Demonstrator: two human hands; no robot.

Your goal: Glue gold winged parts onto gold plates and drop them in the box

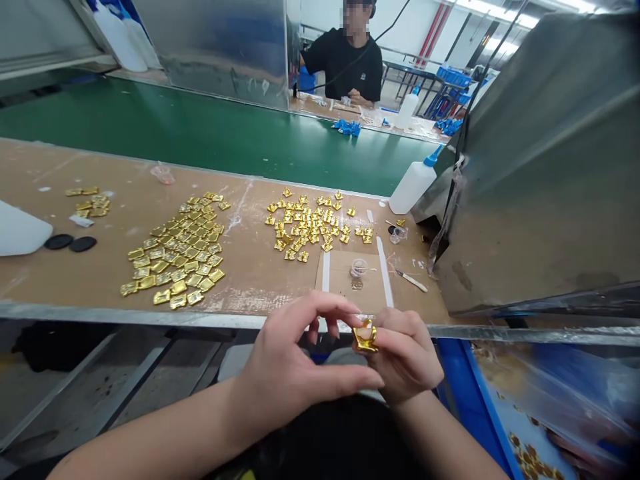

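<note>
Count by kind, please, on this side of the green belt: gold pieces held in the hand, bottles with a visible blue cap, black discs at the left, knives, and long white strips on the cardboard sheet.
Held gold piece: 1
Blue-capped bottle: 1
Black discs at the left: 2
Knife: 1
White strips: 2
Total: 7

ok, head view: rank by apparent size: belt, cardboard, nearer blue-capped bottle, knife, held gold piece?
1. Belt
2. Cardboard
3. Nearer blue-capped bottle
Unranked, smallest two: knife and held gold piece. The knife looks longer but thin; the piece looks broader, and sits nearer the camera.
</note>
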